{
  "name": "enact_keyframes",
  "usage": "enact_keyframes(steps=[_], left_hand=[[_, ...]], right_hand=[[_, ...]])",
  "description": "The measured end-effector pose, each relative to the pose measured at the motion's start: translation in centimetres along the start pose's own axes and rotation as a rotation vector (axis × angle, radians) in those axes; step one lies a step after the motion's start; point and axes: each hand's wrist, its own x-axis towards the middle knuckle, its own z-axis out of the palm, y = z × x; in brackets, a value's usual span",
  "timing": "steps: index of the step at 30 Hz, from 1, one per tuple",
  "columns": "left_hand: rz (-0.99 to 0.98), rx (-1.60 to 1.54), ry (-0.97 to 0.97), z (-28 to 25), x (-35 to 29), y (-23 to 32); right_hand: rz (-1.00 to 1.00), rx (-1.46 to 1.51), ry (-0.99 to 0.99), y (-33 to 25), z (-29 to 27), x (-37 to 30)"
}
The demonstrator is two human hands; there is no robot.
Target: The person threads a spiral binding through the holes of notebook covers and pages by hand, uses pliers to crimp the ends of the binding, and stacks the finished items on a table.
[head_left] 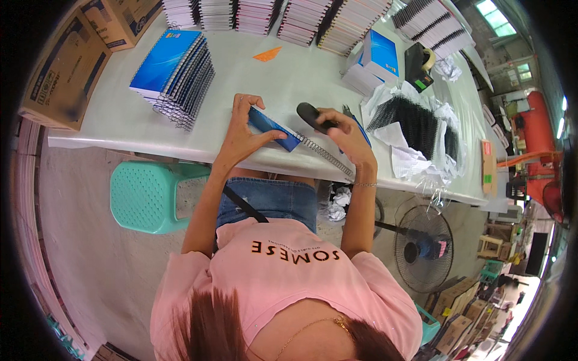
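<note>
My left hand (245,133) grips a small blue-covered notebook (274,129) held on edge near the table's front side, thumb on one face and fingers behind it. From the notebook's right end a dark wire spiral coil (325,155) runs out toward my right forearm. My right hand (351,135) is closed around a black tool with a rounded, oval end (309,114), close to the notebook's edge. Its exact kind I cannot make out. Just behind the right hand shows a slim blue and black tool (365,129), partly hidden by the fingers.
A stack of blue spiral notebooks (171,69) stands left, beside cardboard boxes (63,72). Bound book stacks (256,18) line the far side. At right are blue-covered books (380,55), a tape dispenser (418,65) and black coils (409,123) on crumpled paper. A stool (144,197) and fan (423,248) stand below.
</note>
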Motion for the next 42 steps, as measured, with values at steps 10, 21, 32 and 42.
enact_keyframes(steps=[10, 21, 32, 42], left_hand=[[0.041, 0.034, -0.013, -0.1, 0.1, -0.8], [-0.074, -0.07, -0.065, -0.5, -0.3, -1.0], [-0.114, -0.201, -0.053, -0.2, -0.2, -1.6], [-0.159, -0.267, -0.137, -0.5, -0.5, -2.7]], right_hand=[[-0.114, -0.048, -0.127, -0.2, -0.1, -1.0], [-0.066, 0.029, -0.12, -1.4, 1.4, -1.6], [0.305, -0.285, 0.165, -2.9, 2.3, -0.3], [-0.06, -0.139, -0.096, -3.8, 4.1, -1.4]])
